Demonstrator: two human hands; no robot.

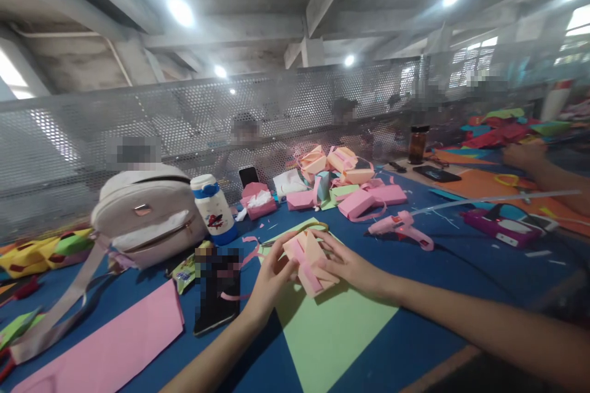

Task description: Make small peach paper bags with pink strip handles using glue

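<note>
A small folded paper box [310, 263], peach with a pink strip across its face, is held up between both hands. My left hand [276, 270] grips its left side, thumb on the front. On its right side my right hand [348, 264] is closed, with the thumb on the front and fingers behind the top edge. Below it lies a light green paper sheet [332, 338] on the blue table. Scissors, partly hidden, lie behind my hands; a yellowish handle loop [319, 227] shows.
A pink glue gun [401, 227] lies at the right near a purple power strip [500, 227]. Pink and peach paper boxes [359, 202] stand behind. On the left are a white backpack [150, 215], a bottle [212, 212], a phone [216, 301] and pink paper [110, 344]. Another person's arm [553, 175] is at far right.
</note>
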